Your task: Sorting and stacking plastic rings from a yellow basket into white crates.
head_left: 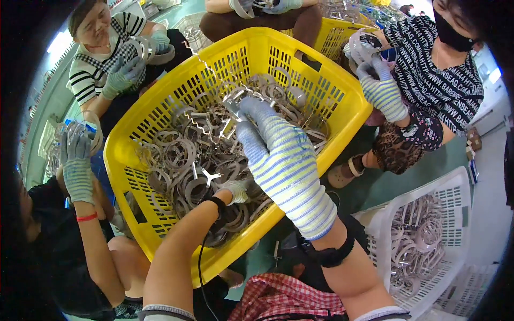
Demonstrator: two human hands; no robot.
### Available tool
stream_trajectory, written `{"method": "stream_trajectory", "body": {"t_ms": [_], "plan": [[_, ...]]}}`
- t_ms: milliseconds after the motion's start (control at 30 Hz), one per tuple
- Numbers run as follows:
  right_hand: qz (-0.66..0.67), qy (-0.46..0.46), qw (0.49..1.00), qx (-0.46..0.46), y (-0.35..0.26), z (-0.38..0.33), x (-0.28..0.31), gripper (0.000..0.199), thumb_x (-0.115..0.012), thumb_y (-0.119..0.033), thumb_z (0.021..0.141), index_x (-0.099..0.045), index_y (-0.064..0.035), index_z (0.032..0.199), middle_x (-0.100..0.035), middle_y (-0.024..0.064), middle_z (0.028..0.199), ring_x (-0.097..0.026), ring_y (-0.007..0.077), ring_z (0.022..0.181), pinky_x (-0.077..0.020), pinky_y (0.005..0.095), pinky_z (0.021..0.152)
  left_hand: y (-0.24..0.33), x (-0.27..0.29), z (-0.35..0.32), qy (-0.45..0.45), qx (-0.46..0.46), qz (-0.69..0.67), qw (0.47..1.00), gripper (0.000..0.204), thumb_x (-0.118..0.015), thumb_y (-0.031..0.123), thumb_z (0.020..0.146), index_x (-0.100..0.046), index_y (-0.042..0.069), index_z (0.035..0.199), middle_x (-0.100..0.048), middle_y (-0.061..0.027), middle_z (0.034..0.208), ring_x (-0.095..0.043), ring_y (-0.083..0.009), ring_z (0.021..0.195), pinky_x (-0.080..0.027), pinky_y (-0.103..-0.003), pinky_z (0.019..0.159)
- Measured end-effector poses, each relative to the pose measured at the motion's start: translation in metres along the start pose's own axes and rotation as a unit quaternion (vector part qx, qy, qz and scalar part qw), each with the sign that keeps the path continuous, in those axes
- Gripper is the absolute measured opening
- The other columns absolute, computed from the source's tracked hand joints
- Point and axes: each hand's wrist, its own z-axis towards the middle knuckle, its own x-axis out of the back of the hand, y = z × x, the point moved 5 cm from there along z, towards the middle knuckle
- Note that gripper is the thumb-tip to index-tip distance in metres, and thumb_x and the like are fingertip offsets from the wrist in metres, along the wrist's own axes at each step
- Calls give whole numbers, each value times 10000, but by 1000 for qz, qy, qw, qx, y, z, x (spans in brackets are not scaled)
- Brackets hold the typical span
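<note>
A large yellow basket in front of me holds a tangled heap of pale grey rings and curved bands with bits of shiny metal. Over the heap, my right hand, in a blue-striped knit glove, pinches a small shiny metal piece at its fingertips. Thin zigzag metal strips stick up close to it. My left hand, gloved too, reaches down into the near side of the heap. Its fingers are hidden among the rings. A white forked piece lies just left of that hand.
Co-workers in gloves sit around the basket; one gloved hand at upper left, one at upper right and one at left are by rings. A white basket of similar rings stands at right. A black cable hangs by my left forearm.
</note>
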Motion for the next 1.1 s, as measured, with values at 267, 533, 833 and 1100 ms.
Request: {"method": "stream_trajectory", "body": {"t_ms": [267,533,833,1100], "plan": [[19,-27,999,-19,2,-2,-1,263,-586,-142,865,-600,-27,1101,-654,188,965,-630,345,909,-502,378,789,-12,-38,64,49,-112,-92,988,703,-661,343,775,-373,137,1383,-492,-123,1335,-467,-311,1222,-397,-390,990],[-25,-63,995,-67,22,1,6,279,-565,-183,884,-591,-39,1121,-642,194,1017,-617,347,943,-493,381,811,-3,-18,-4,0,-238,-119,964,669,-702,201,739,-412,62,1326,-561,-142,1228,-542,-267,1126,-435,-325,955],[248,-132,955,-99,27,-3,-28,426,-554,-81,846,-463,12,1252,-555,95,1112,-504,134,958,-428,270,869,35,96,-209,58,-237,-348,905,825,-752,58,701,-306,16,1394,-488,-113,1311,-463,-185,1156,-390,-304,978],[255,-140,952,-96,13,-12,-45,237,-619,-120,820,-548,-2,1013,-571,65,801,-513,137,708,-459,291,674,6,104,-258,171,-229,-427,858,868,-749,52,713,-242,-19,1414,-427,-95,1350,-409,-165,1219,-327,-293,1033]]}}
